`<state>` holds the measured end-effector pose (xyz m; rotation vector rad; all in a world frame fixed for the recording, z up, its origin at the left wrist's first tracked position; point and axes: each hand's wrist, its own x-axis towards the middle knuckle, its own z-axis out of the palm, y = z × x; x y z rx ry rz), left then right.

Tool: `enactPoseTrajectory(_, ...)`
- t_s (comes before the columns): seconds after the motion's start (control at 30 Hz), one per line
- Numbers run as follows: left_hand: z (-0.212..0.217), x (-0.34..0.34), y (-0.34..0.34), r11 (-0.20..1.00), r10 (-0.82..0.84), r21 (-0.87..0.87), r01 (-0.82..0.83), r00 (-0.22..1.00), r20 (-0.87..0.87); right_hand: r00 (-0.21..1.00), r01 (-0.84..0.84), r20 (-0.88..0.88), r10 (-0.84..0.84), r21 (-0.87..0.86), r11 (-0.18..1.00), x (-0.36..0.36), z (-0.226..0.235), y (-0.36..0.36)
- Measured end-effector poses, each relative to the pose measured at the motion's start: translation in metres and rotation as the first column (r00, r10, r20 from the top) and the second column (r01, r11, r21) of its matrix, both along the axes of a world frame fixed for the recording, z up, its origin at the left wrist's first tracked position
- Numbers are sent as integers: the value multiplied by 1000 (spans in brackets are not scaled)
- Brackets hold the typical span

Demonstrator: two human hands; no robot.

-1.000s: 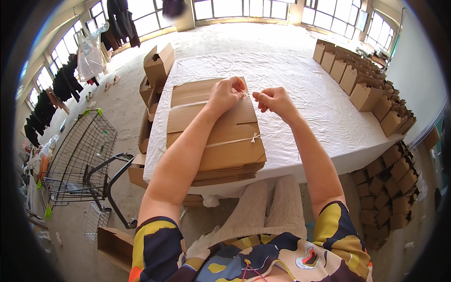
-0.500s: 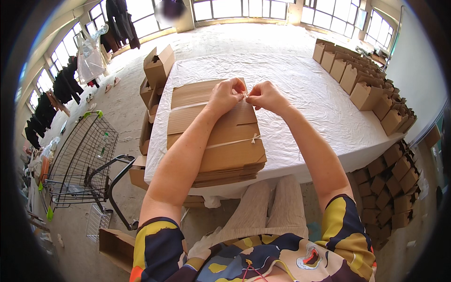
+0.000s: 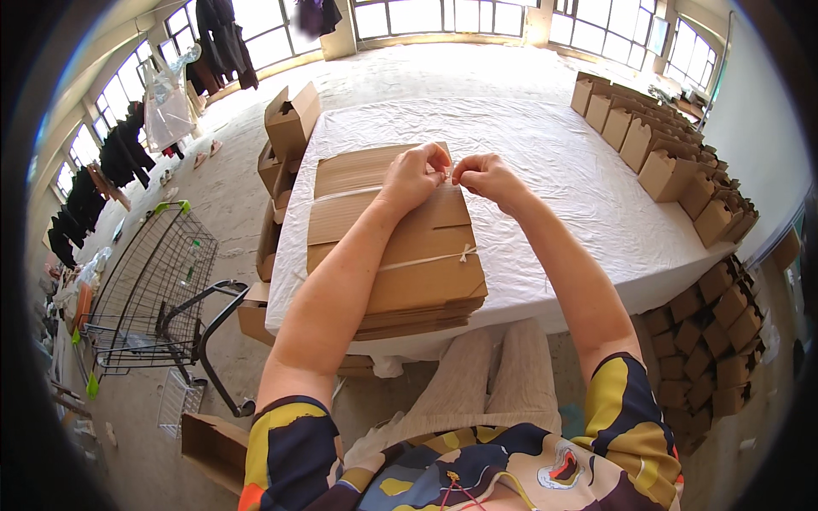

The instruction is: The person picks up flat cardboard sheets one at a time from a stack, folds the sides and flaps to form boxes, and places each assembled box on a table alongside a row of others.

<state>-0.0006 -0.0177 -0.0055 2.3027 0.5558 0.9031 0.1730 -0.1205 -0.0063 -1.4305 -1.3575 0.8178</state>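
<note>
While our left hand (image 3: 417,177) and right hand (image 3: 492,181) pinch the white string (image 3: 349,194) at the cardboard stack (image 3: 426,228)'s one-o'clock edge, we'd probably get slack if either slips, tbh.

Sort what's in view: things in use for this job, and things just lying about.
In use:
stack of flat cardboard
white string across it, pinched by the left hand and right hand
cloth-covered table under the stack

Lying about, it seems:
shopping cart
hanging clothes
shoes on the floor
open boxes at right, untouched, perhaps related
</note>
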Motion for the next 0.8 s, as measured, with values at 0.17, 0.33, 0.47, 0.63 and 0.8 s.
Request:
enactPoseTrajectory(0.17,3,-1,-1,998,-10,-64,13,999,38,930,-3,-368,28,69,998,-8,-16,-1)
enactPoseTrajectory(0.33,1,0,2,998,4,-65,0,997,72,820,-20,-568,72,97,995,-13,-25,-8)
enactPoseTrajectory(0.47,-1,0,1,994,16,-106,-5,994,105,821,-30,-562,101,134,990,-16,-28,-13)
enactPoseTrajectory(0.63,-3,-1,4,989,17,-150,0,994,109,991,-94,-92,97,34,995,6,-7,-26)
enactPoseTrajectory(0.8,1,2,1,991,21,-137,-9,996,82,959,255,45,-280,293,921,16,9,-31)
